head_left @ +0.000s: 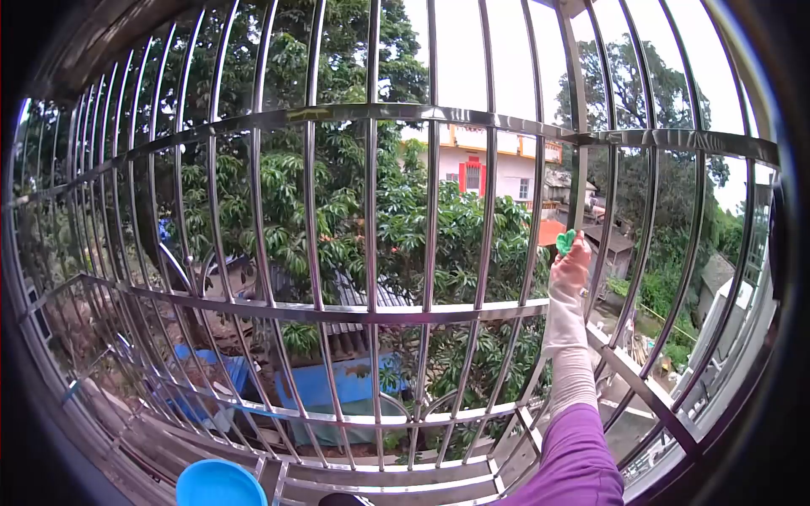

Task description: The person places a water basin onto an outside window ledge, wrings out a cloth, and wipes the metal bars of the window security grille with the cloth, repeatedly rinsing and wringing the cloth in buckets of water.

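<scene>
Right of centre, my right hand (570, 263) pinches the crumpled green cloth (564, 243) at its upper left, beside the corner post (580, 185).

You face bright daylight; the sky (464, 51) is washed out, the metal bars (371, 211) glint, and dark, fisheye-curved edges surround your view.

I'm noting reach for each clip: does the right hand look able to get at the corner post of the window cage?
Probably yes: the right hand, gripping a green item, is raised beside the corner post, and no bar visibly blocks it.
</scene>
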`<state>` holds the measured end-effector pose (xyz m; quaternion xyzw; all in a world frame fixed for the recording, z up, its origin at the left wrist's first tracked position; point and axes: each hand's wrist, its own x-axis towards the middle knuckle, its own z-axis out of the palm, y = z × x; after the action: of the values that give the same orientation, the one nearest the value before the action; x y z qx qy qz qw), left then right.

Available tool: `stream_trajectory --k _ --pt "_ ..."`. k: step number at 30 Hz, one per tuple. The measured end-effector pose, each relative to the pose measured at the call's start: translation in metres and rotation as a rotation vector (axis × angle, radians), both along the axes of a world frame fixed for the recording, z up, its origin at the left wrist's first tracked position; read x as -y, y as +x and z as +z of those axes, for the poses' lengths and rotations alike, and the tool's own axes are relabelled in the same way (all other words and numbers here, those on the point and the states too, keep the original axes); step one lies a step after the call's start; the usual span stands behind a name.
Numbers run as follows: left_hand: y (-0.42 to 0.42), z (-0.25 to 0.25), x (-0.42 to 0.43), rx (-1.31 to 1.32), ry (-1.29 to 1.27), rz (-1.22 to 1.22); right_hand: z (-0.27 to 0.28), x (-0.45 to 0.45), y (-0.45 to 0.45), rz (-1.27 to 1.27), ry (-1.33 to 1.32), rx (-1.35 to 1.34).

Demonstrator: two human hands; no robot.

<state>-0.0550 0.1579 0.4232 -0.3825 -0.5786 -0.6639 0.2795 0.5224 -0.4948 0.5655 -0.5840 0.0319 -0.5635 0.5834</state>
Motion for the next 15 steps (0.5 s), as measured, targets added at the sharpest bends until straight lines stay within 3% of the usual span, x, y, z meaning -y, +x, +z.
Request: stream_trajectory --k 2,3,6,9,11,13,14,15 --pt "-0.003 -0.002 0.002 0.029 -0.008 -0.086 -0.039 0.001 -0.002 -0.126 -0.03 -0.247" --pt "-0.009 -0.01 -0.006 -0.006 -0.01 -0.064 -0.063 0.0 0.008 -0.531 -0.309 -0.179" --pt "-0.011 -0.009 -0.001 -0.043 -0.019 -0.072 -0.063 -0.033 -0.007 -0.503 -0.591 0.16" --pt "-0.014 -0.011 -0.007 -0.108 0.034 -0.012 0.031 -0.137 -0.065 -0.407 -0.825 0.599" --pt "-0.011 -0.003 0.001 -0.051 0.018 -0.09 0.086 -0.211 -0.074 -0.251 -0.804 0.441" --pt "-0.01 0.001 0.007 -0.101 0.008 -0.106 0.132 -0.276 -0.066 -0.22 -0.878 0.579" --pt "-0.038 -0.042 -0.057 -0.186 0.224 0.018 0.146 -0.305 -0.062 -0.213 -0.853 0.535" --pt "-0.028 -0.031 -0.039 -0.123 0.115 0.044 0.155 -0.33 -0.057 -0.202 -0.826 0.49"
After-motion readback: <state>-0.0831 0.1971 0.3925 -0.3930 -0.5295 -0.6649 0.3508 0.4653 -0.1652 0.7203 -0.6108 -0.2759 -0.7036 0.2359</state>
